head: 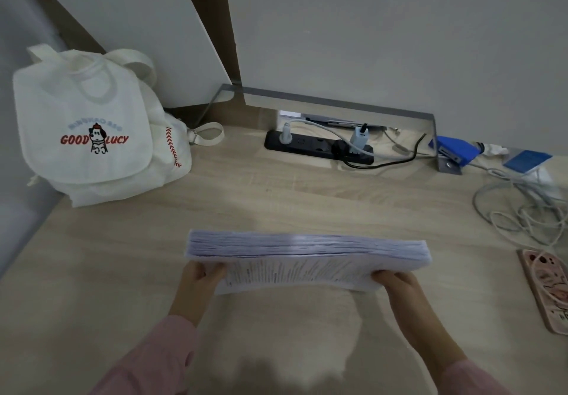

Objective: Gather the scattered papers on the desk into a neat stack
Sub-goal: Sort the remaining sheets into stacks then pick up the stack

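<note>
While both hands hold it, the stack [307, 253] sits over the middle of the desk [123, 256], gathered into one thick block with its long edge turned up and its printed face tilted toward the person. Sheet edges along the top look roughly level, though a few layers sit slightly uneven. Whether the lower edge touches the desk cannot be told.

The left hand [199, 275] grips the left end, fingers curled round the near lower corner. The right hand [396, 281] grips the right end the same way, with the papers clamped between thumb and fingers. Pink sleeves [159, 357] cover both forearms.

A white bag [86, 124] with red lettering stands at the far left of the desk, against the wall, well apart from the stack. Behind the stack, at the back edge, lies a black power strip [307, 145] with plugs in it. To the right a tangle of pale cables [522, 207] spreads over the desk, and near it lies a phone [550, 290] in a pink case — back up, close to the right edge.
</note>
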Tool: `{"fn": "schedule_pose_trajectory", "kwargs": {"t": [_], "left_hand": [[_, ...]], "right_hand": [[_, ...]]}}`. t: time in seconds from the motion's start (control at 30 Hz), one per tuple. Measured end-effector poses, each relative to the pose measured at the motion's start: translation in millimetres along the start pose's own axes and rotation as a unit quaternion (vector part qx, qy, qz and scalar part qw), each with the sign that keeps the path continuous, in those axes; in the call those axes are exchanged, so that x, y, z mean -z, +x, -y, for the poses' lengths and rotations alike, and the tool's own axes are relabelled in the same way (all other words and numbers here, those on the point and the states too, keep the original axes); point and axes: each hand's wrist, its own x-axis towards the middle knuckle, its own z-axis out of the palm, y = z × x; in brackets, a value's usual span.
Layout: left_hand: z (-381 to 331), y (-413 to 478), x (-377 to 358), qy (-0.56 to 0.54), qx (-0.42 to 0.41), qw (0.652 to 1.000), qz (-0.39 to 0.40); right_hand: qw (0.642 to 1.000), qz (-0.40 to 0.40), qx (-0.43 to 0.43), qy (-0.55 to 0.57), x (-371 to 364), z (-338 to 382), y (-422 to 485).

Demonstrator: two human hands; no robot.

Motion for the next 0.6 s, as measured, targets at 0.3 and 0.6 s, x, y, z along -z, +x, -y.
{"fn": "schedule_pose_trajectory", "kwargs": {"t": [0.3, 0.6], "left_hand": [[7, 1, 3, 0.015, 0.0, 1.0, 0.005], [-20, 25, 25, 0.005, 0.145, 0.983, 0.11]], "right_hand": [[1.0, 0.007, -0.018, 0.007, -2, 0, 2], [0.978, 0.17, -0.113, -0.041, 13, 44, 7]]}}
